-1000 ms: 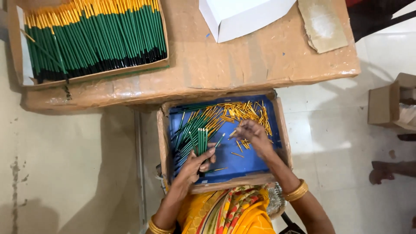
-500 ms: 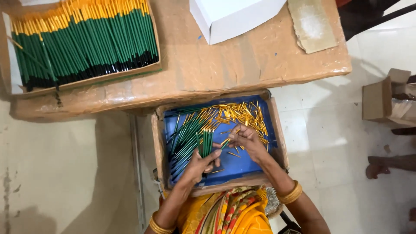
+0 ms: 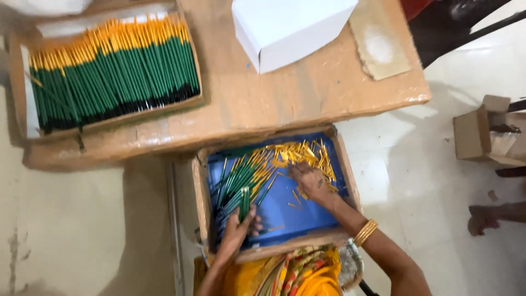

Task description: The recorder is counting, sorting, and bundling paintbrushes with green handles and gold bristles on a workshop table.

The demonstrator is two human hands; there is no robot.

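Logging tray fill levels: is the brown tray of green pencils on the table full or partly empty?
Full: the brown tray on the wooden table holds green pencils with yellow tips packed in a row from wall to wall, no bare floor showing.

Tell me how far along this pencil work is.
Looks done: a tray on the wooden table packed with green pencils in a neat row. In hand: the left hand grips a small bundle of green pencils upright, while the right hand reaches into loose gold caps. Left: a heap of loose green pencils in the blue-lined box.
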